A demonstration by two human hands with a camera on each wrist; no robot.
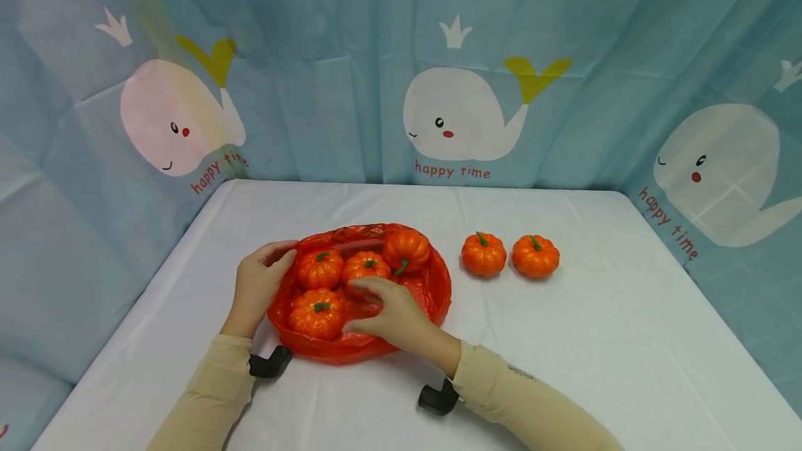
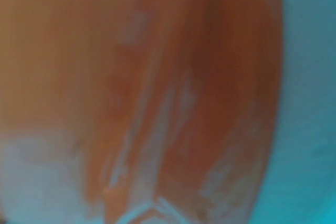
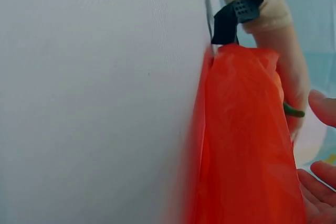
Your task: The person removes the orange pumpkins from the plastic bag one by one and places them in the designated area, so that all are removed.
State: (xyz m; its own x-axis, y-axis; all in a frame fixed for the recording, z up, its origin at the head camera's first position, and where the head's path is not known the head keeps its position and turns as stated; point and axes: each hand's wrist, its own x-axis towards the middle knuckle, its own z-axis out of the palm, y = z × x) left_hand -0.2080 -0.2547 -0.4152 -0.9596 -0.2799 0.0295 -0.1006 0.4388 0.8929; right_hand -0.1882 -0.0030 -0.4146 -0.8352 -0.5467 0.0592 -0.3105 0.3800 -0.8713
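Observation:
A red plastic bag (image 1: 441, 291) lies spread with its mouth up, and several small orange pumpkins (image 1: 321, 269) with green stems sit inside it. My left hand (image 1: 253, 291) is at the bag's left rim, its thumb and fingertips right against the plastic. Over the front middle of the bag reaches my right hand (image 1: 395, 315), thumb and fingers apart with nothing between them. Its fingertips overlap the central pumpkin (image 1: 366, 264) in the head view. In the right wrist view the bag's red side (image 3: 247, 145) hides part of my left hand. The left wrist view is blurred.
Two more orange pumpkins, one (image 1: 483, 255) beside the other (image 1: 535, 257), stand right of the bag on the white tablecloth (image 1: 595, 339). Black wrist devices (image 1: 438, 399) stick out under both sleeves. A blue curtain (image 1: 351, 89) with whale prints encloses the table.

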